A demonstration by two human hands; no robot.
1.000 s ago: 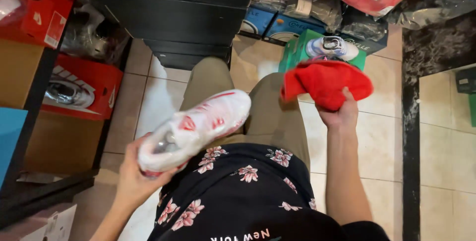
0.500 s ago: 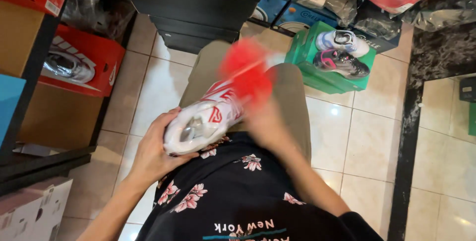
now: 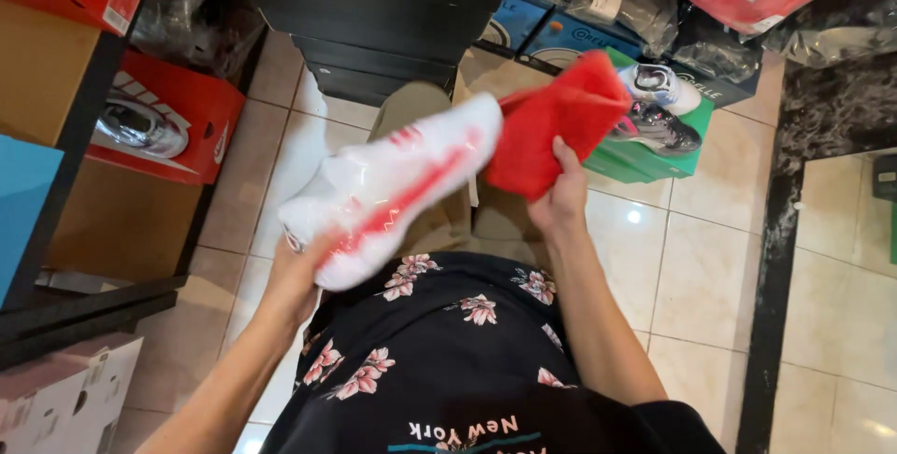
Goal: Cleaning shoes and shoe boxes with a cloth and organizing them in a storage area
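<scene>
Two hands up over the lap: left hand [image 3: 297, 272] clamped under the heel of one white shoe [image 3: 392, 188], toe pointing far and right; right hand [image 3: 559, 200] gripping one red cloth [image 3: 553, 122], pressed against the toe. One green box [image 3: 654, 150] on the floor beyond, right. Since half a second ago: cloth shifted rightward off the shoe's middle, shoe raised higher.

Even indoor light was bright; a glare spot lay on the tile [image 3: 634, 216] right of the hands. The shoe [image 3: 392, 188] was motion-blurred.
</scene>
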